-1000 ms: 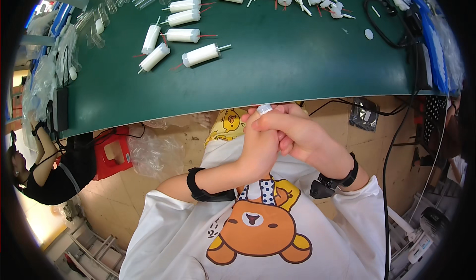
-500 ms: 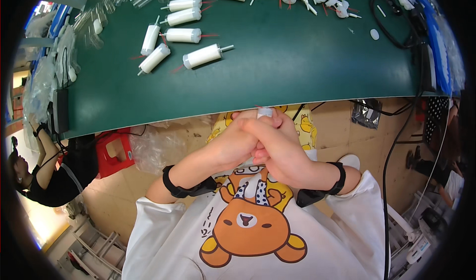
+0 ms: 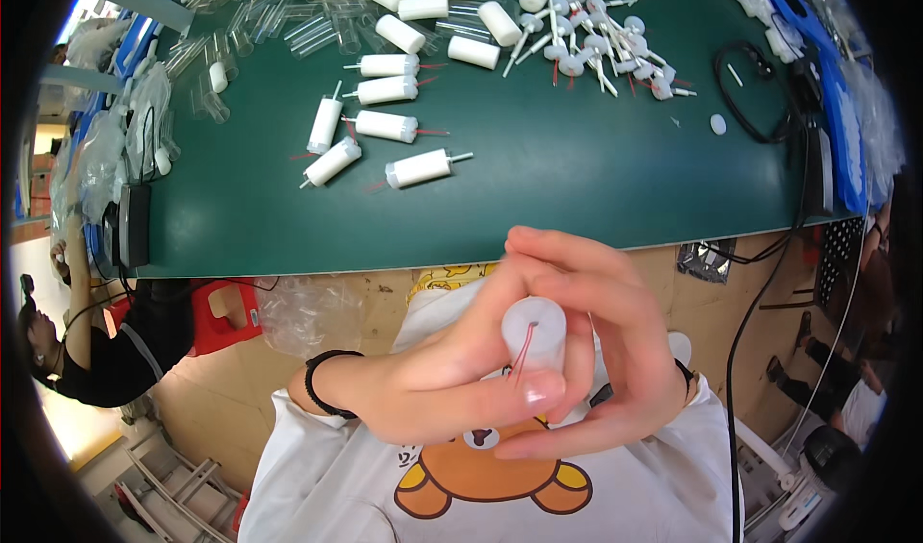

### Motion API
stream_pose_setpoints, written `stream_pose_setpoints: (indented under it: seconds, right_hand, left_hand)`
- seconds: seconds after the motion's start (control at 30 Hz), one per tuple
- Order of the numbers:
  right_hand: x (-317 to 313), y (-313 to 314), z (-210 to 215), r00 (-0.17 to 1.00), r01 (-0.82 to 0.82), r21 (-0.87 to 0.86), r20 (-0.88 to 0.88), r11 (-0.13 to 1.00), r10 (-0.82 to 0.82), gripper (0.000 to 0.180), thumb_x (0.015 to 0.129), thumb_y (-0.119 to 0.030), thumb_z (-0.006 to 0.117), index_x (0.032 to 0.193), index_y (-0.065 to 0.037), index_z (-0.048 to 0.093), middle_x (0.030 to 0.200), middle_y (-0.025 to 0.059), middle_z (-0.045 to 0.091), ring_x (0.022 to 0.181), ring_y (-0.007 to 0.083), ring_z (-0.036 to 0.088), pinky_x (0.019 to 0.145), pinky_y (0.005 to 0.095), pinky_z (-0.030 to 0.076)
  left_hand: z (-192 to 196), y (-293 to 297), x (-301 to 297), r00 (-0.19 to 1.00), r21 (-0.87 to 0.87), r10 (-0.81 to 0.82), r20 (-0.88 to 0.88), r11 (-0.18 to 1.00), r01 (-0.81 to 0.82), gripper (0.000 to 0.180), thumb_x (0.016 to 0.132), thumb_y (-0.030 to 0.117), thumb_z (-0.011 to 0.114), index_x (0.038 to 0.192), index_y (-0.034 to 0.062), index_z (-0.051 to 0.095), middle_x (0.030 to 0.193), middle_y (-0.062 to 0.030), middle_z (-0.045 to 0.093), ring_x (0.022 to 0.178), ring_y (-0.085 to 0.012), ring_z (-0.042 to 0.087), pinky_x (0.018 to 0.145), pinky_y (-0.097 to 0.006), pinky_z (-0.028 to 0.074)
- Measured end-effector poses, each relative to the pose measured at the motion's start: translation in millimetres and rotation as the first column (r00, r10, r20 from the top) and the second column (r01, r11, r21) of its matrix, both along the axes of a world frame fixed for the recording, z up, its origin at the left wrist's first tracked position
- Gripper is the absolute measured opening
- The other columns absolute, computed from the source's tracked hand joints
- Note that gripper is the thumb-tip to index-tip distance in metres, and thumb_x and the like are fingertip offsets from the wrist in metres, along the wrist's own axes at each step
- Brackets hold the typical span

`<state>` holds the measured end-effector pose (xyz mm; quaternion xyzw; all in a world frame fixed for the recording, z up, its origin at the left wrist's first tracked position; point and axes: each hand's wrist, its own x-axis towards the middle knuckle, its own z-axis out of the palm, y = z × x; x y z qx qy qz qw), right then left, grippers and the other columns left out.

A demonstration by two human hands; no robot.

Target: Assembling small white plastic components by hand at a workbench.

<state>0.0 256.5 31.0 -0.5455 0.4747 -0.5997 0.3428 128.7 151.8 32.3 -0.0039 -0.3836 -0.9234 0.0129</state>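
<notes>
My left hand point(image 3: 442, 375) is closed round a white cylinder point(image 3: 540, 336), whose pale round end cap points up toward me. Two thin red wires come out of a hole in that cap and hang over its side. Cupped around the far side is my right hand point(image 3: 635, 341), its thumb and fingers well apart, the fingers reaching over my left hand. The rest of the cylinder is hidden among my fingers. On the green table point(image 3: 596, 192) lie several similar white cylinders with rods and red wires, the nearest one point(image 3: 420, 168) just beyond my hands.
Plain white foam-like rolls point(image 3: 473, 52) and clear tubes point(image 3: 312, 36) crowd the far side. White stemmed discs point(image 3: 630, 53) with red wires are heaped to the right of them. A black cable point(image 3: 728, 82) loops at the right; a red stool point(image 3: 226, 317) and another person point(image 3: 106, 351) are at left.
My hands, clasped together at the table edge before, have come closer to me and parted somewhat. The cylinder's capped end now faces up. My view has shifted, showing more of the table's far side.
</notes>
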Motion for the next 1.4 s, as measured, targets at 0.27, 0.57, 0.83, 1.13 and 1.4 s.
stream_pose_setpoints:
  seconds: [0.27,0.57,0.83,1.13,1.4]
  right_hand:
    - [-21.1,-36.2,-3.2,0.996,-0.029,-0.257,-0.091,0.966,0.005,0.094,0.048,-0.018,0.089,0.122,0.006,0.038,0.121,0.0334,0.043,0.11,0.0336,0.051,0.085,0.0337,0.045]
    - [-30.1,-65.1,-16.3,0.999,0.034,-0.356,-0.014,0.934,-0.042,0.092,0.047,-0.024,0.09,0.117,0.006,0.04,0.108,0.0287,0.054,0.1,0.0368,0.058,0.083,0.0392,0.049]
    - [-20.5,-75.9,-20.7,0.96,0.235,-0.368,-0.054,0.899,-0.273,0.09,0.041,-0.038,0.09,0.108,0.005,0.047,0.097,0.0232,0.059,0.089,0.0327,0.06,0.076,0.0406,0.051]
    - [-47.0,-74.7,-14.4,0.889,0.136,-0.331,-0.376,0.934,-0.263,0.078,0.045,-0.033,0.089,0.106,0.002,0.054,0.094,0.0162,0.061,0.081,0.0261,0.056,0.067,0.0323,0.047]
    - [-48.1,-73.8,-26.9,0.824,0.161,-0.37,-0.461,0.915,-0.331,0.075,0.046,-0.03,0.089,0.105,0.001,0.054,0.098,0.0137,0.059,0.084,0.0265,0.056,0.068,0.0323,0.047]
  left_hand:
    - [2.8,-17.0,-7.5,0.99,0.273,0.098,-0.101,0.96,-0.067,0.033,0.093,0.021,0.047,0.115,0.0039,0.028,0.092,-0.0115,0.054,0.079,-0.0125,0.05,0.07,-0.026,0.041]
    - [-7.5,-38.3,-18.0,0.991,0.067,0.092,-0.093,0.994,-0.086,0.05,0.097,0.037,0.035,0.125,-0.0044,0.04,0.093,-0.0092,0.057,0.086,-0.0141,0.054,0.076,-0.026,0.043]
    - [-14.3,-50.5,-23.9,0.995,0.045,0.073,-0.069,0.997,-0.07,0.058,0.096,0.044,0.032,0.125,-0.0053,0.041,0.09,-0.0089,0.059,0.084,-0.0137,0.054,0.076,-0.025,0.043]
    - [-23.2,-47.0,-26.3,0.958,0.145,0.285,0.035,0.947,-0.287,0.049,0.089,0.032,0.05,0.124,0.0001,0.035,0.103,-0.0102,0.054,0.09,-0.0166,0.053,0.079,-0.029,0.043]
    - [-28.9,-44.5,-27.2,0.904,0.025,0.415,0.104,0.907,-0.419,0.034,0.085,0.012,0.058,0.113,0.0008,0.043,0.103,-0.0095,0.056,0.093,-0.0149,0.055,0.081,-0.029,0.045]
